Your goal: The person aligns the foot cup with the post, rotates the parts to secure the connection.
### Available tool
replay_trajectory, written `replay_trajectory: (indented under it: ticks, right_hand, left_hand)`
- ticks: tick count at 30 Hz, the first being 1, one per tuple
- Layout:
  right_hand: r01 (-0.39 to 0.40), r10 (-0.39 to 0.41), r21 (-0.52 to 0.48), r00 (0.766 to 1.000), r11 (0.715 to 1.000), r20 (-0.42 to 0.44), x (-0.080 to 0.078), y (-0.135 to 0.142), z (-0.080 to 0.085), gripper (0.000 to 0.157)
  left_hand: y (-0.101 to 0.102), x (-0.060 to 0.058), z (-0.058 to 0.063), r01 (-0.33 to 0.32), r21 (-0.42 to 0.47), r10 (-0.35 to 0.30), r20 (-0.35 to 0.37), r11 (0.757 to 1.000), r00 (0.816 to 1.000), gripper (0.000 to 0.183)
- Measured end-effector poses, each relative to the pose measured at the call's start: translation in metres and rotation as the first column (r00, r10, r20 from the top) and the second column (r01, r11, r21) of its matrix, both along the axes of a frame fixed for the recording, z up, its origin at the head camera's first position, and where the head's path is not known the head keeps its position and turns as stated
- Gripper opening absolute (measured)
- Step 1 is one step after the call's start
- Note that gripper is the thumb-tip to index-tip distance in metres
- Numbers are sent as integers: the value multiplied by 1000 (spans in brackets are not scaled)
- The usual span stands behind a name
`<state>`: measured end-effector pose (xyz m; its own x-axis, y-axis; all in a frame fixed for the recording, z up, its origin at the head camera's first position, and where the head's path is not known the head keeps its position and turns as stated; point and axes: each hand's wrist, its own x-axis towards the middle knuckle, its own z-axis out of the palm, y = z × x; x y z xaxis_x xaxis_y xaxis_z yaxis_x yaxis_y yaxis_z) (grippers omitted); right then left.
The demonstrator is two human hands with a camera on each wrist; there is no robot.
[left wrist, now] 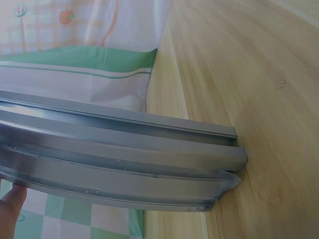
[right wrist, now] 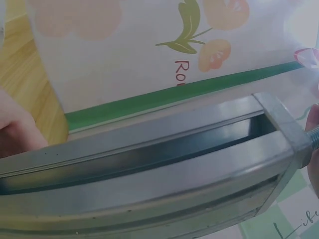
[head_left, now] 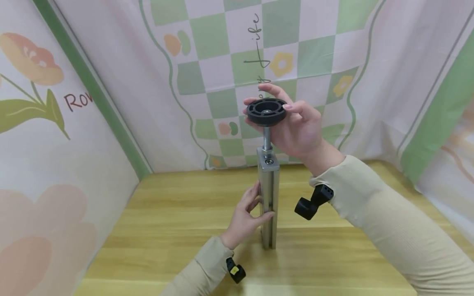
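Observation:
A grey aluminium profile (head_left: 269, 197) with slots along its sides stands upright on the wooden table. My left hand (head_left: 240, 220) grips it around the middle, thumb on the near side. A metal end plate (right wrist: 284, 129) caps its top, and out of that rises a threaded rod (head_left: 266, 139) carrying a round black leveling foot (head_left: 259, 119). My right hand (head_left: 299, 132) holds the foot by its rim, thumb at the right edge and fingers around the far side. In the left wrist view, the profile's lower end (left wrist: 219, 162) meets the tabletop.
The wooden tabletop (head_left: 166, 213) reaches back to a curtain (head_left: 211, 70) with green checks. Another printed curtain (head_left: 85, 152) hangs along the left side, and a third (head_left: 437, 135) along the right. Small black camera mounts (head_left: 311, 203) sit on both sleeves.

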<state>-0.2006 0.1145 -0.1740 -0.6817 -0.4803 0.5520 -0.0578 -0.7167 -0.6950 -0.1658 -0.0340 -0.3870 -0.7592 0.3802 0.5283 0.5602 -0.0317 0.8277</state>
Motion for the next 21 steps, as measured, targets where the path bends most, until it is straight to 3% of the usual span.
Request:
replay_trajectory:
  ticks: [15,21]
  right_hand:
    - [28,-24,36,994,999,-106,-4,2,-7,43]
    - [23,-20,21,992,1000,-126,-5,3,-9,42]
  left_hand:
    - [0,0,0,12,27,-12,-23,1000,1000,88]
    - [0,1,0,1,13,-1,7,1000,1000,86]
